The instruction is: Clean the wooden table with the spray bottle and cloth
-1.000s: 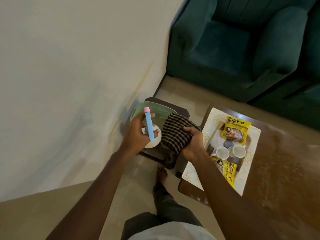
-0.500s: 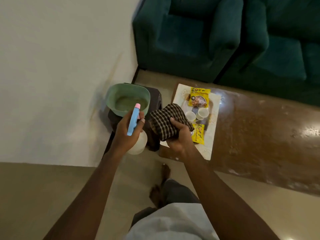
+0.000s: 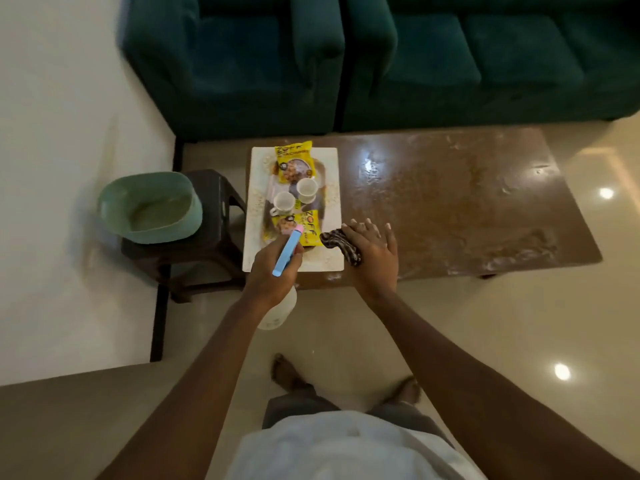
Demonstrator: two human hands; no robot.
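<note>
Cloth (image 3: pixel 337 242) checked, bunched under right hand (image 3: pixel 373 252), spray bottle (image 3: pixel 277 315) white, table (image 3: pixel 467 209) smeared

Cloth (image 3: pixel 341 243) mostly under right hand (image 3: pixel 372 251).

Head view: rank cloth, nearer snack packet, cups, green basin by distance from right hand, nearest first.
1. Cloth, under the right hand.
2. Nearer snack packet, just left.
3. Cups, farther back on the tray.
4. Green basin, far left on the stool.
</note>
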